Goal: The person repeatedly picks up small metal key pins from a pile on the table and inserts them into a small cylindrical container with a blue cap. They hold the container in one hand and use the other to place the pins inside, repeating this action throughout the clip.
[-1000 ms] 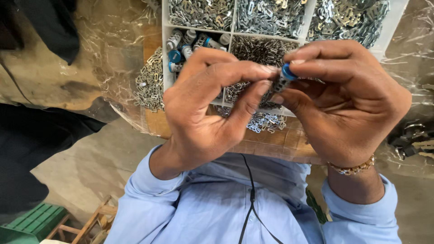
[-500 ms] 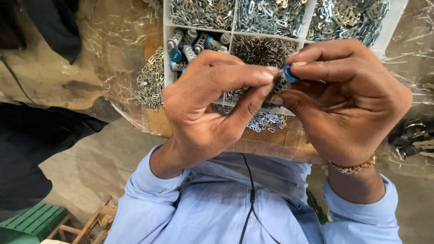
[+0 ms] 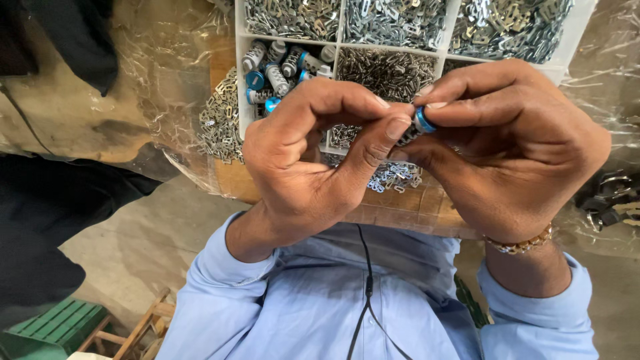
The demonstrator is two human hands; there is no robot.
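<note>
My left hand (image 3: 313,160) and my right hand (image 3: 513,147) meet close in front of the camera. Together they pinch a small metal cylinder with a blue end (image 3: 423,121), mostly hidden by the fingertips. My right thumb and forefinger grip its blue end; my left thumb and forefinger press against its other side. Behind the hands lies a white compartment tray (image 3: 240,80) on a wooden table. One compartment holds several similar blue-ended cylinders (image 3: 280,70). Other compartments hold small metal parts (image 3: 393,20).
Loose metal pieces (image 3: 220,123) are heaped on clear plastic sheet left of the tray, more (image 3: 393,177) under my hands. A gold bracelet (image 3: 520,243) circles my right wrist. Green crate (image 3: 53,327) and wooden frame (image 3: 133,330) stand on the floor. Dark objects (image 3: 610,197) lie at right.
Both hands have stayed together on the cylinder, shifting only slightly; my left fingers have adjusted their pinch against it.
</note>
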